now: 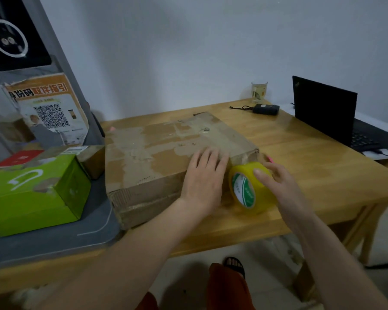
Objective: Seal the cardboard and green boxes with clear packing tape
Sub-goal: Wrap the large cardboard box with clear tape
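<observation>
Left hand [205,175] flat, fingers straight and spread, pressing on the near right corner of the cardboard box [166,157]. Right hand [276,182] curled over the yellowish tape roll [250,189], gripping it upright on the table [311,166] just beside that corner. Box lying flat mid-table, top patched with old tape. Green box [34,193] well left, on a grey tray [76,238]. Laptop [325,110], black adapter [266,109] and glass [259,91] at the far right.
</observation>
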`<state>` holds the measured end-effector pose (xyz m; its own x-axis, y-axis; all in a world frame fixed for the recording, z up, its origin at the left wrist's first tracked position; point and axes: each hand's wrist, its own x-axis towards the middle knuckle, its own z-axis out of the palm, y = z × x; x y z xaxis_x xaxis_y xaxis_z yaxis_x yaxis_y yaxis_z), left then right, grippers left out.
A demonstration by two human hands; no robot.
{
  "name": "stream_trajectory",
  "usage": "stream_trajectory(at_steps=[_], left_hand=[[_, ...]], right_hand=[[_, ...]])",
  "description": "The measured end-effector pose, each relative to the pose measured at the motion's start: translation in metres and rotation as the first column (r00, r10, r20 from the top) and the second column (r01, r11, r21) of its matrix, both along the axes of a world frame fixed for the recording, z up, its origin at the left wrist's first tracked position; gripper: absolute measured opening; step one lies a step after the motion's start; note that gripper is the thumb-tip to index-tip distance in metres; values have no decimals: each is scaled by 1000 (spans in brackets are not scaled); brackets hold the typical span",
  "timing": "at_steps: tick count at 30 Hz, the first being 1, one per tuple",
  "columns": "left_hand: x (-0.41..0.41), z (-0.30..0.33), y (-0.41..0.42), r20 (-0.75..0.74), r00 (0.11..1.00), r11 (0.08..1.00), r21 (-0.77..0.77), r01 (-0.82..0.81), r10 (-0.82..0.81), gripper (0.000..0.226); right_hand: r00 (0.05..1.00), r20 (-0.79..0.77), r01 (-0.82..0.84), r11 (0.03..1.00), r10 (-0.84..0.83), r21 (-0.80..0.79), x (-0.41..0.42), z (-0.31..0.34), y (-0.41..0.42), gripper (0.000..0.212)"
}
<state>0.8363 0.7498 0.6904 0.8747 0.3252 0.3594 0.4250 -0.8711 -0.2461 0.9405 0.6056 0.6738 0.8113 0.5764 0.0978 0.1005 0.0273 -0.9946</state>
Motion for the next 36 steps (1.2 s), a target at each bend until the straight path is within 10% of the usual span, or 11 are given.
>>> stream_trajectory(at_steps=[5, 8, 10, 12, 15, 19, 23, 28, 31, 36], left_hand=[[-32, -36, -3, 210, 953, 975, -3, 222, -217, 70], [-56, -52, -15, 367, 927, 885, -402, 234, -79, 45], [-67, -59, -18, 352, 891, 611, -784, 113, 286, 40], [-68, -53, -13, 208, 738, 40, -970, 239, 642, 33], [-69, -35, -6, 17, 433, -322, -641, 696, 901, 11], [-78, -28, 5, -50, 137, -141, -544, 827, 989, 34], [-89, -28, 15, 46, 114, -77, -486, 870, 992, 35], [-97, -3, 22, 434, 125, 131, -513, 849, 892, 82], [-99, 16, 36, 540, 99, 261, -549, 794, 836, 74], [-93, 31, 54, 566, 104, 297, -569, 767, 818, 59]], right_hand=[[973, -125, 198, 980, -196, 7, 29, -16, 14, 48], [980, -190, 60, 998, -54, 24, 54, -17, 28, 54], [977, -209, -50, 998, 40, -39, 59, -18, 31, 69], [971, -221, -105, 993, 91, -49, 58, -16, 33, 86], [970, -233, -86, 994, 68, -66, 61, -10, 37, 98], [962, -264, -99, 992, 74, -83, 64, 4, 41, 71], [980, -188, -83, 995, 71, -59, 55, 16, 45, 25], [949, -296, -46, 977, 107, 206, 49, 34, 42, 75], [966, -226, -75, 972, 127, 224, 41, 31, 39, 116], [960, -103, -242, 958, 259, 156, 24, 13, 48, 79]])
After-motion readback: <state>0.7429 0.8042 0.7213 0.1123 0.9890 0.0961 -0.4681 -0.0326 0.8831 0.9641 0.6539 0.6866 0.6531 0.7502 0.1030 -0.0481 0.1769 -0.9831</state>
